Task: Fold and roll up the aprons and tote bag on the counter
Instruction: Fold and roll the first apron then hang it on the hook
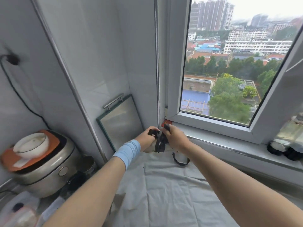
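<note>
A pale grey apron (164, 190) lies spread flat over the counter, reaching from the near edge to the far corner by the window. Its black straps (159, 143) are bunched at the far end. My left hand (146, 138) pinches one end of the straps, and my right hand (176, 138) grips another part of them just to the right. Both hands are close together above the apron's far edge. A loose loop of black strap (180, 161) lies on the fabric below my right hand. No tote bag can be made out.
A rice cooker (42, 164) with a white bowl (31, 145) on its orange lid stands at the left. A glass board with a metal handle (119, 122) leans against the wall. Dark jars (85, 169) sit beside the cooker. The window sill (229, 143) runs along the right.
</note>
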A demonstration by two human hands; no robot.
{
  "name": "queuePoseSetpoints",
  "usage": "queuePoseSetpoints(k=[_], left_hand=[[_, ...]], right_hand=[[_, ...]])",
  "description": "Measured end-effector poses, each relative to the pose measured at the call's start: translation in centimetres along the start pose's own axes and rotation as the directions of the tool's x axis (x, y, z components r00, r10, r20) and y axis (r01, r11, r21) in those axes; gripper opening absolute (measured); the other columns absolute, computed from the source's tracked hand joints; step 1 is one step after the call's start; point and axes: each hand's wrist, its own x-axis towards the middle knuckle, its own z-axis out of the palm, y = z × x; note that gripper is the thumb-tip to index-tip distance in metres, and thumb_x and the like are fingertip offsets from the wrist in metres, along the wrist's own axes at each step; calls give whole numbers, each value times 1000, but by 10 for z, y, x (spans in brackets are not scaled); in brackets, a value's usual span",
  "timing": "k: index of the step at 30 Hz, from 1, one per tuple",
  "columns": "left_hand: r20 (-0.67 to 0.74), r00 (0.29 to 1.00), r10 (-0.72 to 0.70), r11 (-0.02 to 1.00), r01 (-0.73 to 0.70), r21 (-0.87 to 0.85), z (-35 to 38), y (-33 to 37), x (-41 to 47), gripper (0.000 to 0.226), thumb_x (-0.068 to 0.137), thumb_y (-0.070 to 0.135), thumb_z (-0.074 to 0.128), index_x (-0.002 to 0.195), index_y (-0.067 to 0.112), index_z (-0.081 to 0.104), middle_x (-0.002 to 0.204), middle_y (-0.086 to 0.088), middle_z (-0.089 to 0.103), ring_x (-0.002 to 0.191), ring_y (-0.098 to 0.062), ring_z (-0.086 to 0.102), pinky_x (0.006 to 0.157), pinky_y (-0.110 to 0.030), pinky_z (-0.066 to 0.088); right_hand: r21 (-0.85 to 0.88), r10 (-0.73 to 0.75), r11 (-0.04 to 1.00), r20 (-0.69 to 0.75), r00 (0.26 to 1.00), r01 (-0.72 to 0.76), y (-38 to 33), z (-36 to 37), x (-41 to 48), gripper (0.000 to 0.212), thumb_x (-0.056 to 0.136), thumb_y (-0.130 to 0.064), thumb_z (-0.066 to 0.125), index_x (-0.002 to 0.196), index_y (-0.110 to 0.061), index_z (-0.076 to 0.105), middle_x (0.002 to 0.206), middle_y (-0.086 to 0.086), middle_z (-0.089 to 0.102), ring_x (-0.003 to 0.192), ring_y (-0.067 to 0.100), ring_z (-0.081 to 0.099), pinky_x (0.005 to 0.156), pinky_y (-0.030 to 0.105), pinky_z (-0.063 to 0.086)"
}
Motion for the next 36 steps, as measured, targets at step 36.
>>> queuePoseSetpoints(k=[36], left_hand=[[-578,540,612,743,-643,185,-265,385,70,30,88,27,51,61,14,46,61,-4,51,60,-25,49,61,-30,40]], right_hand=[[133,-346,865,-539,767,484,-380,-203,211,23,95,-27,53,87,-17,72,73,-4,75,68,12,68,70,33,55]])
